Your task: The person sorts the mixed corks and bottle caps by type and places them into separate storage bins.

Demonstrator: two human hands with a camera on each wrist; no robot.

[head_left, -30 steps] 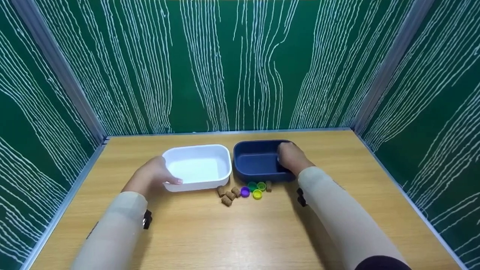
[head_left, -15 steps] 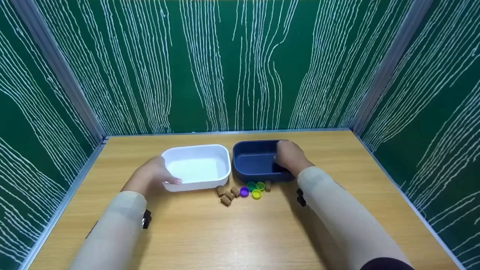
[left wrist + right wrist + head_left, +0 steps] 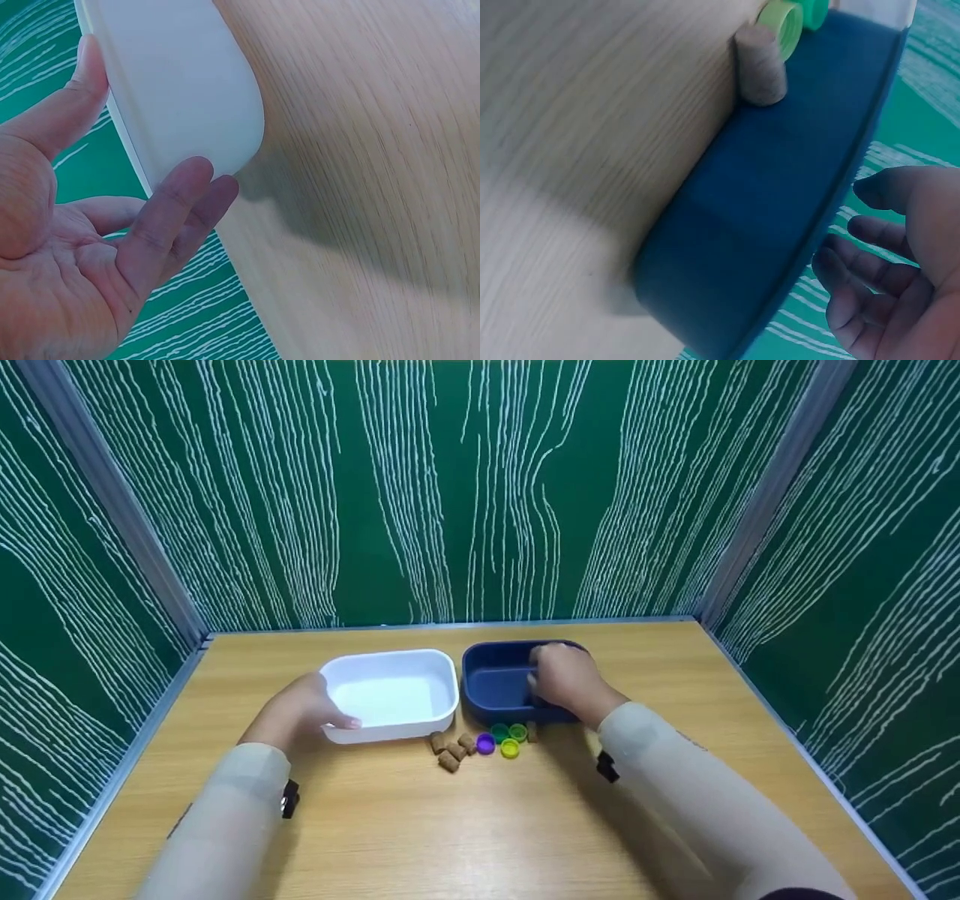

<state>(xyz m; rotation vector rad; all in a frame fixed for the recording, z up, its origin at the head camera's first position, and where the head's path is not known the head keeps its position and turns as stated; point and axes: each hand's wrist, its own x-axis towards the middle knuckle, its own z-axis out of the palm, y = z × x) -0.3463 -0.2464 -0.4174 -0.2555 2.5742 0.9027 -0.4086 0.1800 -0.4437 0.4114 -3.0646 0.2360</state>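
Note:
On the left of the table, my left hand (image 3: pixel 304 705) holds the left end of a white plastic tub (image 3: pixel 412 731). In the left wrist view its thumb lies at the tub's rim while other fingers (image 3: pixel 166 206) touch the outer wall. My right hand (image 3: pixel 568 681) is over the right part of a dark blue tub (image 3: pixel 510 715). The right wrist view shows its fingers loosely bent, apart from the tub's wall, with nothing seen between them. Both tubs look empty inside from the head view.
In front of the tubs lie several brown corks (image 3: pixel 448 761) and round caps: purple (image 3: pixel 485 744), yellow (image 3: pixel 510 748) and two green ones. One cork (image 3: pixel 761 67) stands close to the dark tub. Green walls with white lines (image 3: pixel 397 547) enclose the wooden table (image 3: pixel 465 825).
My right hand has moved left from the dark blue tub's right end to further over its inside. My left hand stays at the white tub. The whole head view has shifted slightly.

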